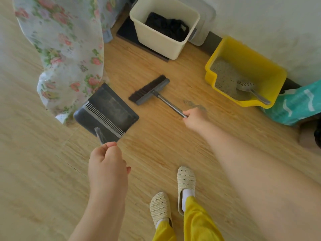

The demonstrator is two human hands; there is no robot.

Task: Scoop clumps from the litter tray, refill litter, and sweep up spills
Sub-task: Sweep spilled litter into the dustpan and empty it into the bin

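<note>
With the right hand (194, 119) gripping the broom (149, 90) handle and the left hand (106, 164) clasping the dustpan (106, 110) handle, drag the bristles over the spilled litter (195, 105) (grey smear at centre right, beside the yellow litter tray (246, 72)) toward the pan's lip.

no legible text anywhere

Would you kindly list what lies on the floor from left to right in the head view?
Dustpan → broom head → spilled litter → yellow litter tray → teal litter bag.
</note>
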